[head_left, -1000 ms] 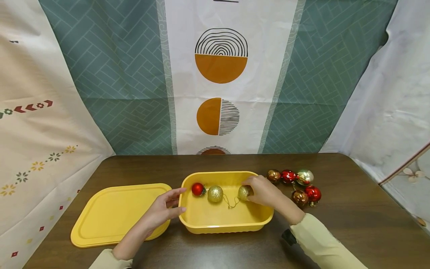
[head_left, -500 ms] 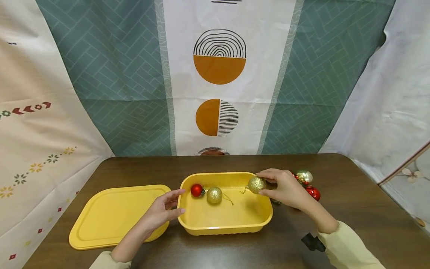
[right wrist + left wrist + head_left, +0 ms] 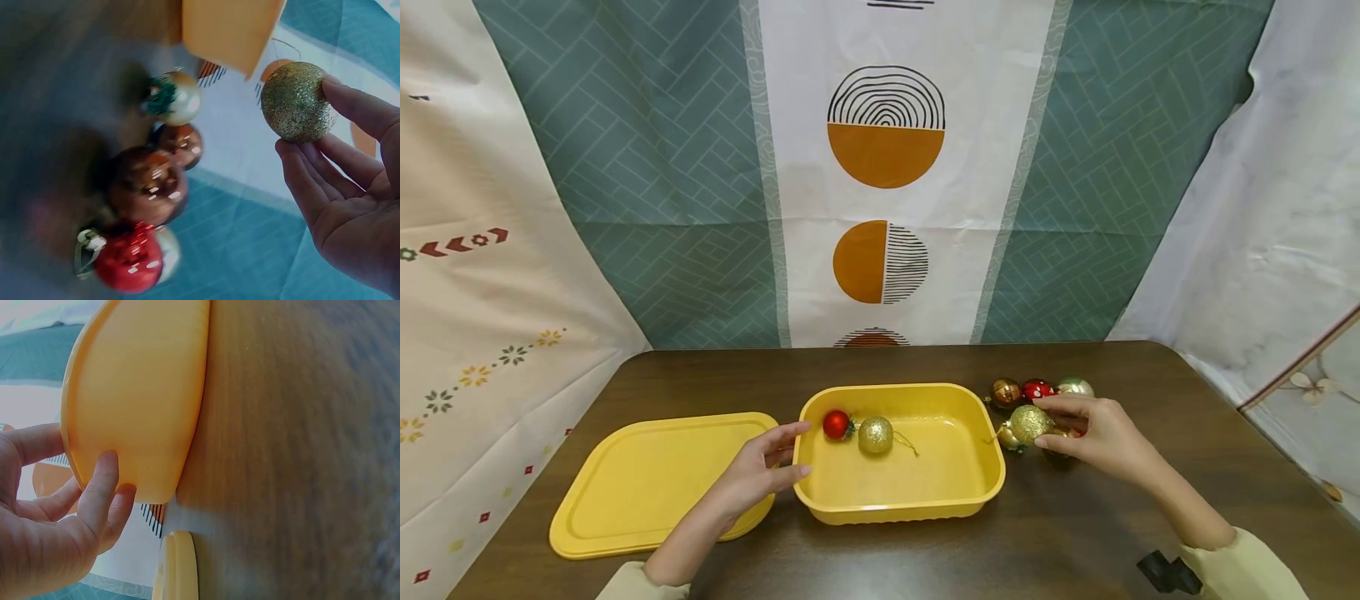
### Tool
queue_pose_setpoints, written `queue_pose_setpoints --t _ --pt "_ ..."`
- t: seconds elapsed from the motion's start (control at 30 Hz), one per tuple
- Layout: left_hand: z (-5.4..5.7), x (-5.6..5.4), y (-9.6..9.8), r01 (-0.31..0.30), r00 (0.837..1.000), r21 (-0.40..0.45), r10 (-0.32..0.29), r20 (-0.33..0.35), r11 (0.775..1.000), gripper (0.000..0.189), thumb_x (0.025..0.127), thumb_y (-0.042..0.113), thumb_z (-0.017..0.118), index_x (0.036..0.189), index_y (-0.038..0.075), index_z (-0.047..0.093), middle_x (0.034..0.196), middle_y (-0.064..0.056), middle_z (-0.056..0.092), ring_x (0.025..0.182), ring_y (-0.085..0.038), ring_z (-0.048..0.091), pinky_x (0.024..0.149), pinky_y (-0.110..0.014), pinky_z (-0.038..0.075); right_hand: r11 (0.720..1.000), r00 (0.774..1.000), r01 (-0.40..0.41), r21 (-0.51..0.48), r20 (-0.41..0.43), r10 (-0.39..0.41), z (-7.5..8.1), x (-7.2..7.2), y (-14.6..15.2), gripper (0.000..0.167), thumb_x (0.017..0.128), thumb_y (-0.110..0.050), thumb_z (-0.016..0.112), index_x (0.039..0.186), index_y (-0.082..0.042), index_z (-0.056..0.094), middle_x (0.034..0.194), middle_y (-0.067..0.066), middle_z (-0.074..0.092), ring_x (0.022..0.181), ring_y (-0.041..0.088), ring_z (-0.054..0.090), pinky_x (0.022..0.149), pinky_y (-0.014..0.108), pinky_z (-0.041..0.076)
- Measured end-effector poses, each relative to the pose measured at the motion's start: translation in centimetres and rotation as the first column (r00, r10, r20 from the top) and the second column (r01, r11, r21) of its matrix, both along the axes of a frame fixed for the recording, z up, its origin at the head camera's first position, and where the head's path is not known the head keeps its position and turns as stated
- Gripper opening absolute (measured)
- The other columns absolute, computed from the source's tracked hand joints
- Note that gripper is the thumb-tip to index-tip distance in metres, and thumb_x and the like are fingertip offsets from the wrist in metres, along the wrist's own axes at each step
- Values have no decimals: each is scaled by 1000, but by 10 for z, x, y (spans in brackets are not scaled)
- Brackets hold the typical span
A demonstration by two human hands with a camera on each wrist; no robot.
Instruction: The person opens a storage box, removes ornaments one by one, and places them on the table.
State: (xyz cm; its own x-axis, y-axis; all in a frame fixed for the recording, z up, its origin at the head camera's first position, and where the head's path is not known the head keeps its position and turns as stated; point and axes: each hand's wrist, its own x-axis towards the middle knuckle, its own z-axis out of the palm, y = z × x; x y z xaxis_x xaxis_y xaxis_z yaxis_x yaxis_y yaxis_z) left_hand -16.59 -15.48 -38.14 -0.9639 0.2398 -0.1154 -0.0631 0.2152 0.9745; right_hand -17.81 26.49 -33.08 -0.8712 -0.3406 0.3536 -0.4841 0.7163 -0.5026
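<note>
In the head view, my right hand (image 3: 1101, 433) pinches a gold glitter Christmas bauble (image 3: 1031, 425) between thumb and fingertips, just right of the yellow box (image 3: 898, 512). The right wrist view shows the same glitter bauble (image 3: 297, 103) raised above the table, its thin loop hanging toward the box. My left hand (image 3: 763, 467) lies against the box's left end with fingers spread; in the left wrist view its fingertips touch the box's outer wall (image 3: 134, 425) and rim. Inside the box sit a small red bauble (image 3: 837, 425) and another gold glitter bauble (image 3: 876, 436).
Right of the box, several shiny baubles lie grouped on the table, including a brown one (image 3: 1005, 392), a red one (image 3: 1037, 390) and a pale gold one (image 3: 1076, 387). A flat yellow lid (image 3: 658, 475) lies to the left. Patterned cloth (image 3: 880, 192) hangs behind the table.
My right hand has lifted the gold glitter bauble out of the box and carried it right, past the rim, toward the other baubles. My left hand has stayed at the box's left end.
</note>
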Motion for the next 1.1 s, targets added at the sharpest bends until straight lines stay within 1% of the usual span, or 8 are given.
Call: queue_pose_setpoints --t 0.07,0.13,0.3,0.4,0.63,0.73,0.9,1.1 --pt "0 0 0 -4 1000 -2 4 -1 1000 60 81 4 66 134 -1 39 129 -26 43 107 -31 52 79 -36 52 1000 1000 3 3 13 -4 -3 2 6 42 68 -17 79 104 1 67 97 14 67 80 6 62 64 29 54" --pt "0 0 0 -5 1000 -2 5 -2 1000 60 81 4 66 134 -1 40 129 -26 43 106 -30 52 79 -35 52 1000 999 6 -1 45 -6 -7 4 11 43 68 -18 79 105 1 66 98 14 66 79 3 61 64 28 54" --pt "1 1 -1 -6 1000 -5 6 -1 1000 60 81 4 66 134 -1 40 129 -25 43 106 -29 52 79 -35 52 1000 989 -16 -19 145 19 -17 7 17 45 70 -21 78 106 3 65 101 16 64 83 13 64 68 30 54" --pt "1 1 -1 1 1000 -3 -1 -3 1000 60 81 5 65 134 0 39 129 -26 43 106 -31 51 79 -36 52 999 984 -45 2 175 44 -23 6 18 45 70 -22 78 105 4 65 101 16 64 85 17 65 70 29 54" --pt "0 0 -2 19 1000 18 -19 -5 1000 60 81 4 64 135 -3 37 129 -26 42 107 -31 51 80 -35 51 991 963 -112 71 253 91 -30 4 18 47 71 -26 76 107 3 64 102 15 65 85 15 64 68 24 53" --pt "0 0 -1 21 1000 28 -21 0 999 60 82 4 64 135 -3 37 129 -27 42 106 -30 52 80 -36 51 987 956 -142 76 269 117 -33 3 18 46 72 -24 76 106 6 63 100 16 65 83 18 65 68 26 53" --pt "0 0 -1 19 1000 16 -19 -4 1000 60 82 5 64 135 -2 38 129 -26 43 106 -29 51 80 -35 51 984 958 -147 103 261 116 -37 1 19 44 72 -22 76 103 6 64 99 16 65 83 22 65 68 27 53" --pt "-1 0 -2 22 1000 15 -22 -13 1000 60 82 6 64 135 -2 37 127 -25 44 107 -30 51 79 -34 51 984 951 -149 94 286 117 -38 0 19 45 72 -24 75 104 7 64 100 17 64 84 26 65 68 31 54"
